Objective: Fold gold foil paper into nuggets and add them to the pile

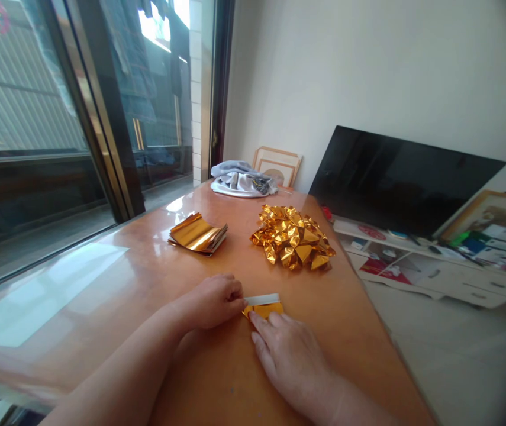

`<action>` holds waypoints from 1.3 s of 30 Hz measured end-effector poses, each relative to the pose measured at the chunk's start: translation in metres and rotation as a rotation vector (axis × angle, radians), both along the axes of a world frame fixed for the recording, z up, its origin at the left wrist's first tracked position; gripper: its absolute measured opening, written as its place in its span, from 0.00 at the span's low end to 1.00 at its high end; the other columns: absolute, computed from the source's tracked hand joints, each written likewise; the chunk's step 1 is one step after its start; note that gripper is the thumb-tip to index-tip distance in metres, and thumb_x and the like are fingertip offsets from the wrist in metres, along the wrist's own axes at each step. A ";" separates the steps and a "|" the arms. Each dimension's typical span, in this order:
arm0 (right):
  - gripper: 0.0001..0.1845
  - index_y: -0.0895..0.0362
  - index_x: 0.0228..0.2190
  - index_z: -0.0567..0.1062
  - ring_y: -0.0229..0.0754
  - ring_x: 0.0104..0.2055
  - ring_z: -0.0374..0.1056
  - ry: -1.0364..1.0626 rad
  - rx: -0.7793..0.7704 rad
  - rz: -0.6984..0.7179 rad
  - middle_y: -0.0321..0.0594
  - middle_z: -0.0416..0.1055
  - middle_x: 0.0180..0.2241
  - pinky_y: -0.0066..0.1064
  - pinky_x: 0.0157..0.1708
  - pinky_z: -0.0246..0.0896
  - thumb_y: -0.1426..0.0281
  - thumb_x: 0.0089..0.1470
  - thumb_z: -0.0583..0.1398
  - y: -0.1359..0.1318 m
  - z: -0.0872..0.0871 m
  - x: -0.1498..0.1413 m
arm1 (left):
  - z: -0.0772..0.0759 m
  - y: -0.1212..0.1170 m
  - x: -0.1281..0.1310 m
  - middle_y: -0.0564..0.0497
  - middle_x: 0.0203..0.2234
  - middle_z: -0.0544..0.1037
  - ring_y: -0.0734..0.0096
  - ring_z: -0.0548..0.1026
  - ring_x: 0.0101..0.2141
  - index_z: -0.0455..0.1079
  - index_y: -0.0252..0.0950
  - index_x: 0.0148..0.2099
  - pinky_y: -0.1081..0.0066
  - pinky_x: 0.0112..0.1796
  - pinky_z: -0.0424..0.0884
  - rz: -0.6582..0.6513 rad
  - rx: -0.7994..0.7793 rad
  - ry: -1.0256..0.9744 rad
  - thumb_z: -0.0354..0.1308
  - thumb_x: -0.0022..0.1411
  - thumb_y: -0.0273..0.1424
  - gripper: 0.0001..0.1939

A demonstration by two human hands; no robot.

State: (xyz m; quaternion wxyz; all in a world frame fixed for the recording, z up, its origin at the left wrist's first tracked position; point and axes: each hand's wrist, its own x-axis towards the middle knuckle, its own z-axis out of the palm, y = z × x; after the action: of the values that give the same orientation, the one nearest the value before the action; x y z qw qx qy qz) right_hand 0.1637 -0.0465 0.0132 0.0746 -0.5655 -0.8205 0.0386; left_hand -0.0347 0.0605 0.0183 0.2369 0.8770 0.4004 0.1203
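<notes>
The folded gold paper (267,309) lay on the table (208,378) in front of you, between your two hands. Its long axis ran from left to right across your view, the right end slightly farther from you than the left. A pale strip (262,299) ran along its far edge, with the shiny gold side nearer you.

Your left hand (215,300) was at the left end of the paper, its fingers curled in and the thumb tip touching that end; whether it pinched the paper, I could not tell. Your right hand (290,352) was palm down and loosely open, fingers reaching forward and left, with fingertips on the near part of the gold face.

Beyond your left hand lay a stack of gold sheets (197,234). Beyond the paper, farther right, sat a pile of folded gold pieces (295,236).
</notes>
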 end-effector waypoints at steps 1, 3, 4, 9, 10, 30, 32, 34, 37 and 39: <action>0.22 0.49 0.60 0.69 0.46 0.41 0.71 0.006 -0.004 -0.002 0.43 0.75 0.42 0.35 0.40 0.63 0.65 0.66 0.52 0.000 0.001 0.000 | 0.000 0.000 0.001 0.50 0.32 0.75 0.68 0.71 0.32 0.73 0.37 0.34 0.72 0.32 0.64 0.012 0.002 0.008 0.54 0.63 0.38 0.12; 0.22 0.49 0.59 0.69 0.45 0.41 0.71 0.017 -0.013 -0.009 0.42 0.75 0.42 0.35 0.40 0.63 0.65 0.66 0.52 0.000 0.002 -0.001 | -0.001 -0.001 0.003 0.50 0.32 0.74 0.68 0.70 0.31 0.73 0.37 0.33 0.72 0.31 0.63 0.029 0.006 0.023 0.56 0.62 0.39 0.11; 0.22 0.48 0.59 0.69 0.45 0.40 0.71 0.020 -0.018 -0.012 0.42 0.75 0.41 0.35 0.40 0.63 0.65 0.66 0.52 0.000 0.002 -0.001 | -0.002 -0.001 0.003 0.50 0.32 0.74 0.68 0.70 0.32 0.72 0.38 0.33 0.72 0.31 0.62 0.034 0.011 0.028 0.57 0.61 0.38 0.10; 0.22 0.48 0.59 0.69 0.46 0.41 0.71 0.026 -0.034 -0.014 0.42 0.75 0.42 0.35 0.40 0.62 0.64 0.66 0.52 0.000 0.003 -0.001 | -0.007 -0.002 0.005 0.51 0.32 0.73 0.67 0.70 0.33 0.71 0.38 0.33 0.71 0.32 0.61 0.060 0.062 0.035 0.59 0.59 0.36 0.07; 0.22 0.48 0.59 0.69 0.46 0.41 0.71 0.031 -0.037 -0.014 0.42 0.75 0.42 0.35 0.41 0.62 0.64 0.66 0.52 0.000 0.003 0.000 | -0.007 -0.002 0.005 0.51 0.32 0.74 0.67 0.70 0.33 0.71 0.39 0.33 0.71 0.33 0.61 0.064 0.072 0.036 0.59 0.59 0.36 0.07; 0.21 0.53 0.56 0.71 0.50 0.40 0.72 -0.126 -0.053 0.082 0.45 0.75 0.42 0.39 0.39 0.67 0.61 0.65 0.55 -0.006 0.020 0.007 | 0.006 -0.010 0.010 0.52 0.38 0.75 0.62 0.71 0.43 0.77 0.49 0.43 0.63 0.46 0.60 -0.073 0.069 0.080 0.52 0.66 0.31 0.12; 0.21 0.53 0.56 0.71 0.49 0.40 0.72 -0.145 -0.055 0.081 0.45 0.76 0.42 0.39 0.40 0.67 0.61 0.65 0.56 -0.007 0.021 0.009 | 0.006 -0.010 0.011 0.52 0.39 0.75 0.62 0.71 0.44 0.78 0.49 0.43 0.63 0.47 0.60 -0.070 0.071 0.082 0.52 0.66 0.31 0.13; 0.21 0.52 0.56 0.71 0.49 0.40 0.73 -0.158 -0.058 0.078 0.46 0.76 0.41 0.39 0.39 0.66 0.60 0.64 0.56 -0.008 0.022 0.010 | 0.007 -0.010 0.011 0.52 0.39 0.75 0.62 0.71 0.44 0.78 0.49 0.43 0.62 0.47 0.60 -0.066 0.075 0.088 0.52 0.65 0.30 0.13; 0.20 0.52 0.54 0.73 0.51 0.40 0.73 -0.178 -0.069 0.072 0.47 0.77 0.41 0.39 0.39 0.66 0.60 0.64 0.57 -0.009 0.025 0.011 | 0.009 -0.011 0.012 0.51 0.39 0.76 0.61 0.70 0.44 0.78 0.48 0.43 0.62 0.47 0.60 -0.061 0.088 0.098 0.53 0.64 0.29 0.14; 0.20 0.53 0.54 0.74 0.52 0.40 0.73 -0.190 -0.080 0.071 0.47 0.77 0.41 0.40 0.38 0.66 0.61 0.63 0.58 -0.009 0.029 0.011 | 0.011 -0.012 0.014 0.50 0.39 0.76 0.61 0.70 0.43 0.79 0.47 0.42 0.63 0.46 0.60 -0.064 0.107 0.110 0.53 0.62 0.27 0.14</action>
State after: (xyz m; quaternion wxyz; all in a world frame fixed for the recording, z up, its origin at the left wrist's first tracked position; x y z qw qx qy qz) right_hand 0.1745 -0.0553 0.0421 -0.0275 -0.5397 -0.8412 0.0201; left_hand -0.0210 0.0481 0.0297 0.1710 0.9061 0.3774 0.0857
